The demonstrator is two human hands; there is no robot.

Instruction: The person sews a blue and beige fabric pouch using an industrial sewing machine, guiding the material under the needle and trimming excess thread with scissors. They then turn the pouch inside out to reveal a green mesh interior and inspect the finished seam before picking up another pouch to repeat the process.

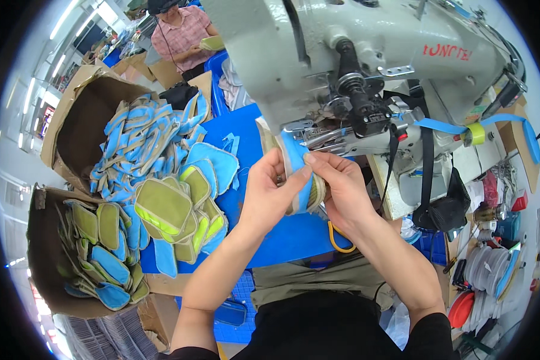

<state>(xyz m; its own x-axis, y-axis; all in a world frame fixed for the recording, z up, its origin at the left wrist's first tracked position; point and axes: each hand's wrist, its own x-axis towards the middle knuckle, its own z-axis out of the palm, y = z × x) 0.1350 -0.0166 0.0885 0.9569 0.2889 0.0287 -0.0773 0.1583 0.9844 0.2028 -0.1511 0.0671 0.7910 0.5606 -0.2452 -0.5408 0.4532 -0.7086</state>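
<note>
Between my two hands is a blue and beige fabric piece [295, 157], its upper end close to the metal guide of a pale grey sewing machine [264, 72]. My left hand [270, 191] pinches its left side, thumb on top and fingers partly hidden behind. From the right, my right hand [344, 186] grips the same piece with thumb and forefinger, the two thumbs almost meeting. A blue binding tape [438, 125] runs into the machine from the right. Left of my hands lies a pile of green and blue oval fabric pads [164, 207].
Cardboard boxes, one box [39, 252] holding more pads, stand at the left. Blue and beige strips [141, 141] lie heaped beyond the pile. A yellow-orange loop [342, 247] sits at the blue table's [264, 249] near edge. Another person [183, 36] works at the far left.
</note>
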